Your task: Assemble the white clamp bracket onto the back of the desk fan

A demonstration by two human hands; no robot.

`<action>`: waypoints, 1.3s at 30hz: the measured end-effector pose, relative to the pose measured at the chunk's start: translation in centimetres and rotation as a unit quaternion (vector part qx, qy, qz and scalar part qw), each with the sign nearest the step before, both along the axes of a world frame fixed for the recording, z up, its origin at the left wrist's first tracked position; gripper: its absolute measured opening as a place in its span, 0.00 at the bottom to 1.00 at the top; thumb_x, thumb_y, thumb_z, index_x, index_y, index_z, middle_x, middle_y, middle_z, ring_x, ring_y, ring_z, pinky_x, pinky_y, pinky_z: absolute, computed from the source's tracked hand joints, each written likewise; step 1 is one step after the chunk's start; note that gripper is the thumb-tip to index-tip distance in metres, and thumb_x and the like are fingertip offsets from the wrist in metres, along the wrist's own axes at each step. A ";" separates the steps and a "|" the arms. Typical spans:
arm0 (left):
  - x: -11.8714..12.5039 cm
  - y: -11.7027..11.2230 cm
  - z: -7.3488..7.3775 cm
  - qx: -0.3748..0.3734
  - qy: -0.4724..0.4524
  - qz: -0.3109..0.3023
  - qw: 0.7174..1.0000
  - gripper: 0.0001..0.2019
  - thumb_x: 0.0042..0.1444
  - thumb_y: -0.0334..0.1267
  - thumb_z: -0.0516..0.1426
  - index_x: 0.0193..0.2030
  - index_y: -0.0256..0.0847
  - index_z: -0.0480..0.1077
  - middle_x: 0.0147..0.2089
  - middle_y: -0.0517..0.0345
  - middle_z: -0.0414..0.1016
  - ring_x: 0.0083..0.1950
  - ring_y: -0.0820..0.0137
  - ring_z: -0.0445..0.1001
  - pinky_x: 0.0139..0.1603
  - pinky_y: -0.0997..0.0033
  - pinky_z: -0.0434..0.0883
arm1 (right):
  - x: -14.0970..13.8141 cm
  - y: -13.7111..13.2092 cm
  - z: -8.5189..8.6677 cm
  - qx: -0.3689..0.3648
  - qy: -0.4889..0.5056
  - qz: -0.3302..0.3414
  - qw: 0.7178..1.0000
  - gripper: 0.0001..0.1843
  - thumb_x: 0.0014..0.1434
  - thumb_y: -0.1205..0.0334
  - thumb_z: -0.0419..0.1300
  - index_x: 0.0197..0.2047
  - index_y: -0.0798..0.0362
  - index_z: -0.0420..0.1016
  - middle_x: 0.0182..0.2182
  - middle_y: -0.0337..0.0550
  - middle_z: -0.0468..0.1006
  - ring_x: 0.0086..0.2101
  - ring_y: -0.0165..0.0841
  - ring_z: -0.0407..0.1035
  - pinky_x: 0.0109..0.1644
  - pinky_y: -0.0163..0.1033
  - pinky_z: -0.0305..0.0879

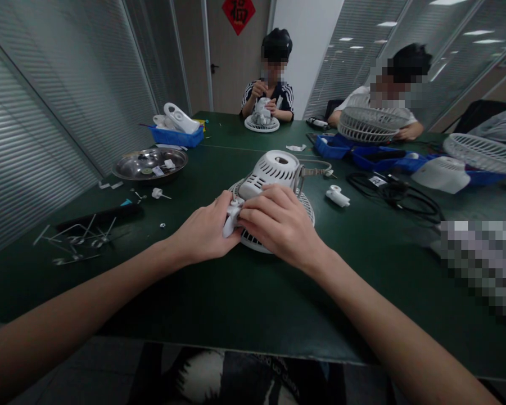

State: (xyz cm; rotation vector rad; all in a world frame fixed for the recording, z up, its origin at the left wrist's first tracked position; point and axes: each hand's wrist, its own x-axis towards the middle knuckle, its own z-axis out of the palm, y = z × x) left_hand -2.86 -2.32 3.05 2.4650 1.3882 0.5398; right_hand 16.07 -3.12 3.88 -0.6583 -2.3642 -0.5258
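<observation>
In front of me a white fan motor housing [274, 169] with slotted vents rests on a round white fan grille [307, 211], which lies on the green table. My left hand [208, 228] grips a small white plastic part [231, 218] at the near side of the housing. The fingers of my right hand [280, 219] are closed on the same part from the other side and partly cover it. Whether the part is joined to the housing is hidden by my fingers. A grey cable [316, 170] leaves the housing on the right.
Left are a metal bowl [124, 169] of small parts, a blue bin [181, 138] with white pieces, and several metal rods [84, 233]. A white plastic piece [338, 196], black cables [394, 190] and blue trays [369, 158] lie right. Two people sit across, handling fan parts.
</observation>
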 end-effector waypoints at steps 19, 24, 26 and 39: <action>-0.1 -0.2 0.1 0.003 -0.003 -0.010 1.000 0.18 0.55 0.42 0.53 0.49 0.39 0.55 0.46 0.45 0.72 0.35 0.60 0.77 0.28 0.67 0.66 | -0.4 -0.2 -0.3 0.016 0.023 -0.029 0.999 0.05 0.62 0.64 0.56 0.39 0.50 0.73 0.40 0.37 0.80 0.40 0.33 0.67 0.63 0.53 0.52; -0.1 -0.3 0.2 -0.002 -0.001 -0.009 1.000 0.17 0.56 0.43 0.53 0.49 0.39 0.55 0.45 0.46 0.72 0.34 0.61 0.76 0.28 0.68 0.65 | -0.1 -0.1 -0.4 0.012 0.015 -0.020 1.000 0.06 0.62 0.67 0.56 0.41 0.52 0.73 0.42 0.38 0.79 0.42 0.33 0.66 0.63 0.51 0.53; -0.1 -0.2 0.2 -0.001 -0.001 -0.008 1.000 0.17 0.57 0.44 0.53 0.49 0.39 0.55 0.44 0.47 0.72 0.33 0.62 0.76 0.28 0.68 0.65 | -0.1 -0.1 -0.4 0.010 0.017 -0.018 1.000 0.07 0.62 0.69 0.56 0.41 0.52 0.73 0.41 0.38 0.79 0.42 0.33 0.66 0.63 0.51 0.54; -0.7 0.4 0.0 0.022 -0.021 -0.063 0.998 0.13 0.65 0.47 0.43 0.45 0.39 0.55 0.39 0.51 0.70 0.34 0.64 0.72 0.31 0.66 0.65 | 0.2 0.3 -0.9 -0.010 0.061 0.004 0.998 0.10 0.62 0.70 0.54 0.42 0.49 0.73 0.41 0.38 0.78 0.42 0.33 0.65 0.61 0.53 0.55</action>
